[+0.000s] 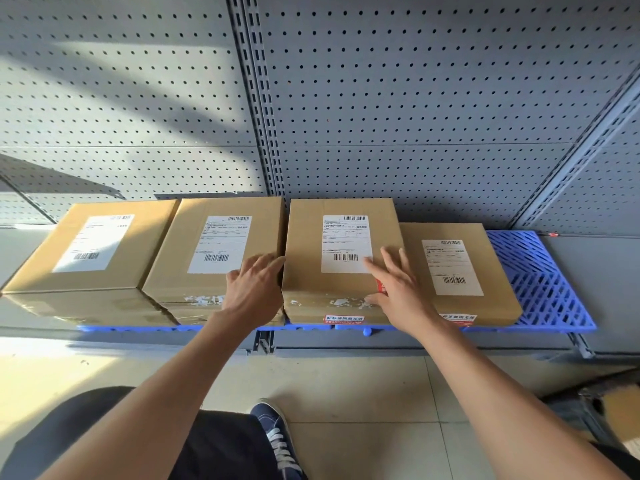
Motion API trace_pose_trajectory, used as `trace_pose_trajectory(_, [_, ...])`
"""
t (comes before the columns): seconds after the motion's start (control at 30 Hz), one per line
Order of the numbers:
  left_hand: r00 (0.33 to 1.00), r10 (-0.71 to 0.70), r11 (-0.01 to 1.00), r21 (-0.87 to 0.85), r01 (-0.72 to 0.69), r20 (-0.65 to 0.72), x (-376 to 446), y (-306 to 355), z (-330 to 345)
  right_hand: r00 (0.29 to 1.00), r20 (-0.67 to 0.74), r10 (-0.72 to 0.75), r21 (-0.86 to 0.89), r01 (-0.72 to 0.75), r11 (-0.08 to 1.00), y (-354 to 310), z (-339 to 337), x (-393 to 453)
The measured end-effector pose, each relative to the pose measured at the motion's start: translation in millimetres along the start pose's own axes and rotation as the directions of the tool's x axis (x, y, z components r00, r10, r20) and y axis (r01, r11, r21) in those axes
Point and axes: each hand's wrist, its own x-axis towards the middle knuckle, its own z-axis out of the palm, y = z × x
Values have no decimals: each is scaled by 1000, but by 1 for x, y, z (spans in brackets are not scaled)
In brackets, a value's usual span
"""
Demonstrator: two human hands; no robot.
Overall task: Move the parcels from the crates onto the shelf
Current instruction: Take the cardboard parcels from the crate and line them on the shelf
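Bare blue mat (pixel 540 271) beside parcels (pixel 450 271)
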Motion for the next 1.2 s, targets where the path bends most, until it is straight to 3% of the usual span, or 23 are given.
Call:
trace_pose_trajectory(0.17, [1000,24,999,24,-24,-1,-1,-2,2,1000,-7,-14,-26,14,1000,-3,0,3])
trace_pose_trajectory(0.57, [998,48,996,74,-51,35,-2,2,3,1000,29,-7,-280,15,960,-14,5,0])
trace_pose_trajectory(1.0, [997,82,990,111,-82,0,-5,24,-8,1000,-1,-13,-247,13,969,-24,-6,-7])
trace_pose_trajectory(1.2, [987,158,983,97,-156,-17,-13,56,-18,995,-95,-13,-93,4,996,-27,-30,-27])
